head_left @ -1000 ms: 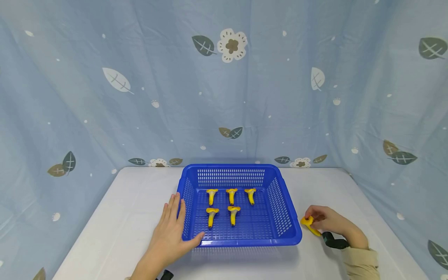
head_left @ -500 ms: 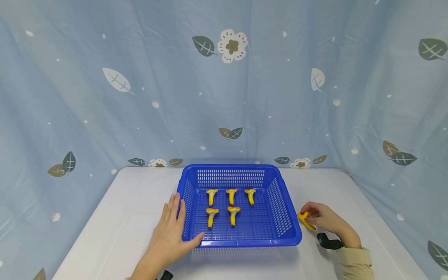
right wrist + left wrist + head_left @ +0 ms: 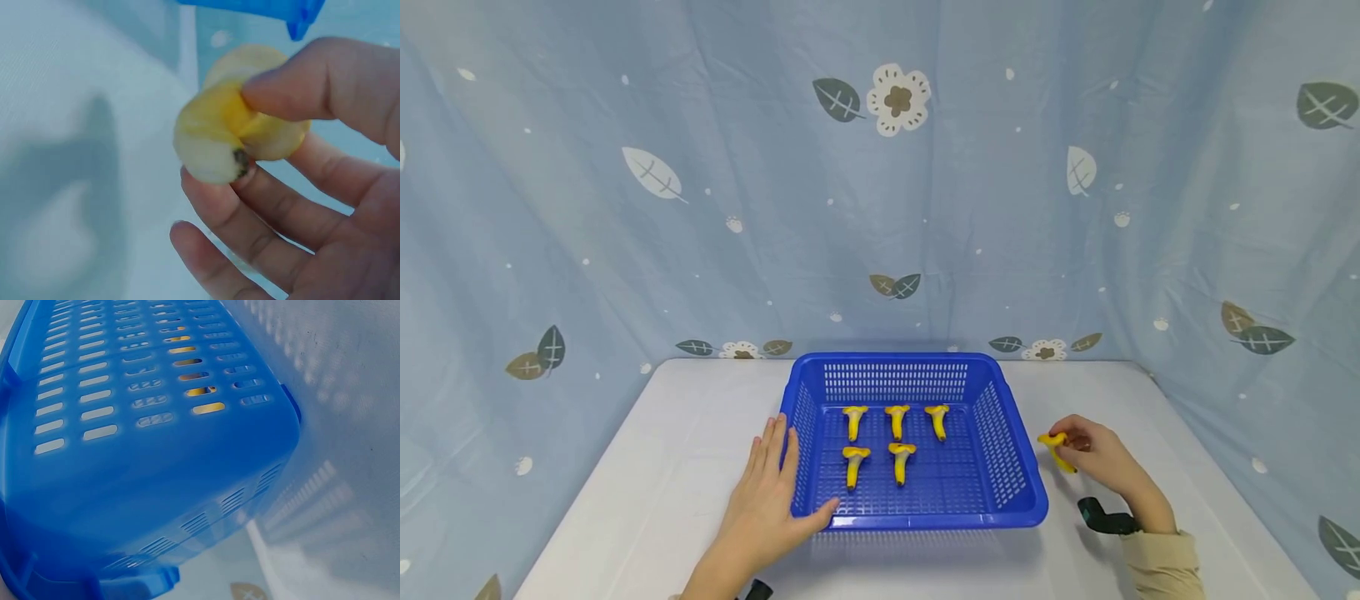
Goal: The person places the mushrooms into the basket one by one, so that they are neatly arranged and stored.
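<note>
A yellow chanterelle mushroom [image 3: 1061, 454] is pinched between the thumb and fingers of my right hand [image 3: 1101, 454], just outside the right wall of the blue plastic basket [image 3: 917, 522]. In the right wrist view the mushroom [image 3: 209, 140] shows its dark stem tip, with the thumb across its yellow side. My left hand [image 3: 762, 500] rests with straight, spread fingers on the basket's left rim. Inside the basket lie several more chanterelles: three in the far row, including a middle mushroom [image 3: 897, 422], and two in the nearer row, including a left mushroom [image 3: 853, 467].
A white table [image 3: 700, 417] carries the basket. Behind it hangs a blue curtain [image 3: 760, 192] printed with leaves and flowers. The slotted basket wall [image 3: 162, 462] fills much of the left wrist view, with yellow bits showing through the slots.
My right hand has moved away from me and slightly left, with the chanterelle in its grip. My left hand and the mushrooms in the basket have stayed in place.
</note>
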A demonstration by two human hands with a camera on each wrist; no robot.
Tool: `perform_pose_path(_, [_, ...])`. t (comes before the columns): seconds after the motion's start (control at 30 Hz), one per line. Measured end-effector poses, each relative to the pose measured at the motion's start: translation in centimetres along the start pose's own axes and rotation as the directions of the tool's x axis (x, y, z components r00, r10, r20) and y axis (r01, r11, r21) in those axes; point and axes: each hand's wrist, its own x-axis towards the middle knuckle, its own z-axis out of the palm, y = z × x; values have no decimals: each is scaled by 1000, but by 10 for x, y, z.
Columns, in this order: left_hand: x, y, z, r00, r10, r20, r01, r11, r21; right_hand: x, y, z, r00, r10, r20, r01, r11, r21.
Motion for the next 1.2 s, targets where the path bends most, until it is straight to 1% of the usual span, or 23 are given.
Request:
perform_pose_path(0.17, [0,0,0,1000,12,-22,-12,1000,12,0,-11,-3,999,13,-48,-14,1000,-17])
perform_pose_path(0.4, [1,1,-1,1000,-12,24,12,1000,-2,-6,-28,-9,993,40,-107,-38,999,24])
perform_pose_path(0.6, [1,2,-1,1000,-5,13,5,1000,-1,-9,-44,-15,982,16,-187,-13,1000,18])
perform_pose_path(0.7, [1,2,-1,1000,-15,26,15,1000,0,-10,-54,-18,971,-1,-237,4,1000,11])
perform_pose_path(0.8, [2,2,-2,998,-31,45,31,1000,0,-10,-67,-21,963,-19,-268,20,1000,0])
perform_pose_path(0.93, [2,2,-3,997,-41,60,42,999,-3,-8,-85,-27,958,-31,-284,28,999,-15])
perform_pose_path(1.03, [1,2,-3,997,-45,65,45,999,-1,-6,-99,-29,956,-37,-290,37,999,-5])
perform_pose_path(1.2, [1,2,-3,996,-52,71,52,999,1,1,-117,-27,955,-82,-286,96,995,35])
